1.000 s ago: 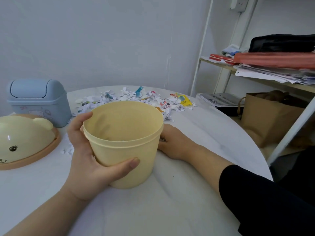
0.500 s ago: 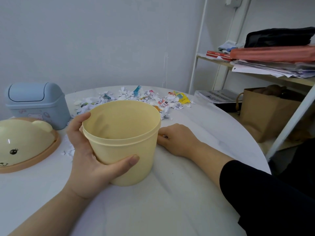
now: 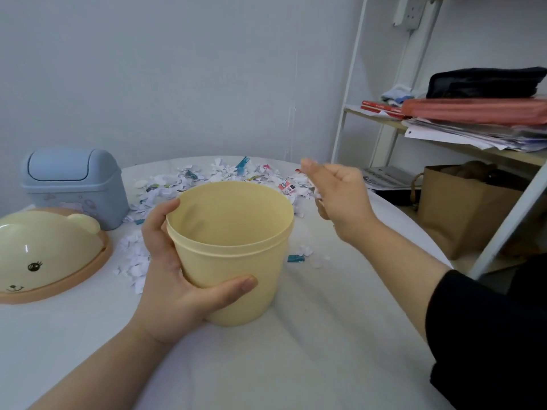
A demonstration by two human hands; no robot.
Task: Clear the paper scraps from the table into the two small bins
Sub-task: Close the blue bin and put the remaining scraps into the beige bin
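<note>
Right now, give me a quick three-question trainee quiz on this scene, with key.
1. True or false: paper scraps lie on the table behind the yellow bin.
2. Which hand grips the yellow bin? A left, B right, C both.
3. Fill in: the bear-face lid lies to the yellow bin's ___.
Key: 1 true; 2 A, the left hand; 3 left.

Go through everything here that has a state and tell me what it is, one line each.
yellow bin: upright, lid off, gripped by left hand.
bear lid: off, lying on the table.
blue bin: upright, swing lid closed.
paper scraps: scattered on the table, not binned.
left hand: grips the yellow bin.
right hand: in the air, fingers curled; holding scraps or not, unclear.
</note>
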